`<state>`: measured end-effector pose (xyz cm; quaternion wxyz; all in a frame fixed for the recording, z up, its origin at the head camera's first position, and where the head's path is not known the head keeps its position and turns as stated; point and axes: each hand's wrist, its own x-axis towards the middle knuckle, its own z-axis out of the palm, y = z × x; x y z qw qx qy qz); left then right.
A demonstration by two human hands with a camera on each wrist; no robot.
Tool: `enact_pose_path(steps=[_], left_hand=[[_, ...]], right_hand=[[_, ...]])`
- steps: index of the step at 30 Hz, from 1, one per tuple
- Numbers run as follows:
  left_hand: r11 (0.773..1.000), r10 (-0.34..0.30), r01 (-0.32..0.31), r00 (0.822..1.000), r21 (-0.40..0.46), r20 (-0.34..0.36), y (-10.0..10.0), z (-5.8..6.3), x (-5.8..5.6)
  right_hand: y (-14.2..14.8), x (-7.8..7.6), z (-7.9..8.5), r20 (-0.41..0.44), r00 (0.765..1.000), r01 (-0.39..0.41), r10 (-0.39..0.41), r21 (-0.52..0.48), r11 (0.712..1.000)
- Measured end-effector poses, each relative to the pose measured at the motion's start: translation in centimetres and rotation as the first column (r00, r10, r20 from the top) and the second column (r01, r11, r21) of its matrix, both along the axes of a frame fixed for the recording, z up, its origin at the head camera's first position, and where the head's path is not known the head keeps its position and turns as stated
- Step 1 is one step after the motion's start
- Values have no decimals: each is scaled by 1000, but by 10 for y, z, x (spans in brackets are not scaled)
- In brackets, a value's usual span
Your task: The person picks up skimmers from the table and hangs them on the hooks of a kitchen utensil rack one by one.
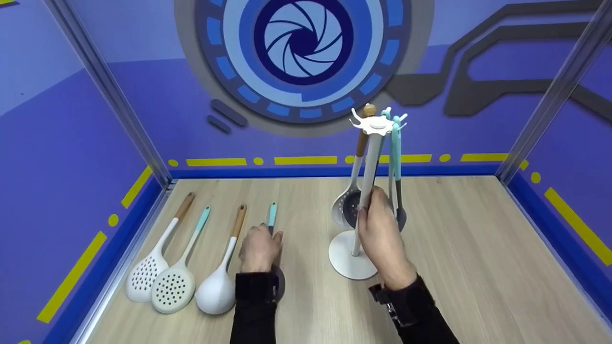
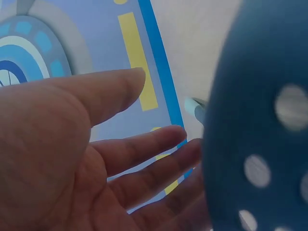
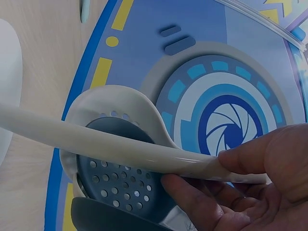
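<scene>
My right hand grips the white pole of a utensil stand, thumb and fingers around it. Several utensils hang from its hooks, among them a dark perforated skimmer and a white perforated one. My left hand is over another dark skimmer with a teal-tipped handle lying on the table. In the left wrist view, the fingers are extended and the thumb stands apart beside the skimmer's holed head. Whether they touch it is unclear. The sleeve covers most of that head in the head view.
Left of my left hand lie a white ladle, a cream skimmer and a white slotted turner with a wooden handle. A round white base supports the stand. Blue printed panels enclose the wooden table.
</scene>
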<state>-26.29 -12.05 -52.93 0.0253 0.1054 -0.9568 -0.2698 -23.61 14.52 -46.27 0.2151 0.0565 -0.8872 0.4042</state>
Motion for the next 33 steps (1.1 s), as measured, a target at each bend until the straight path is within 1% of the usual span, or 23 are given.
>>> enact_pose_path(steps=[4, 8, 17, 22, 27, 33], left_hand=[[1000, -5, 5, 999, 13, 33, -2, -1, 0], [1000, -8, 7, 998, 11, 62, -3, -1, 1], [999, -24, 22, 997, 26, 78, -7, -3, 1], [1000, -30, 29, 998, 7, 63, -7, -4, -1], [1000, -27, 26, 998, 9, 61, -6, -4, -2], [998, -20, 19, 1000, 56, 13, -5, -1, -1]], right_hand=[[0, -1, 0, -23, 1000, 7, -6, 21, 1000], [0, 0, 0, -14, 1000, 8, -7, 18, 1000], [0, 0, 0, 8, 1000, 9, -9, 6, 1000], [-1, 1, 1, 5, 1000, 17, -18, 9, 1000], [-3, 2, 1, -4, 999, 35, -35, 20, 999], [-3, 1, -4, -29, 999, 33, -33, 23, 999]])
